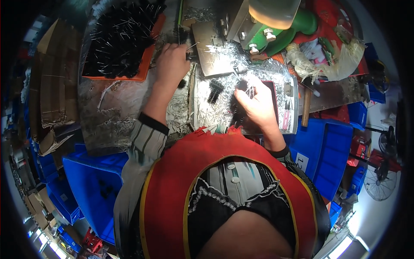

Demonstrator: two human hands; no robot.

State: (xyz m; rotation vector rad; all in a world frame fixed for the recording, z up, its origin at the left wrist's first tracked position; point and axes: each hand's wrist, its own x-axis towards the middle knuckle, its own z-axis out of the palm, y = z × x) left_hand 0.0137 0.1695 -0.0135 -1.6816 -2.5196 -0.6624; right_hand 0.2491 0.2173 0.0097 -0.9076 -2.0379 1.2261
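My left hand [172,64] is closed at the left of the lit work area. Its fingertips are at a small black bristle brush [189,53] with a thin wire stem. My right hand [259,103] is closed in a pinch under the bright lamp light, with several thin wire stems [250,89] of black bristle brushes between thumb and fingers. Beneath it is a red-rimmed tray [273,93] of dark brushes, mostly hidden by the hand. A loose black brush [214,92] lies between my hands on the foil-like, scuffed surface. A flat metal plate [209,56] stands just beyond it.
An orange tray [144,69] heaped with wire-stemmed black brushes stands at the far left. A green machine [263,41] with bolts and a lamp head [276,12] rises at the back. A wooden-handled tool [306,105] lies right. Blue bins [325,151] flank me.
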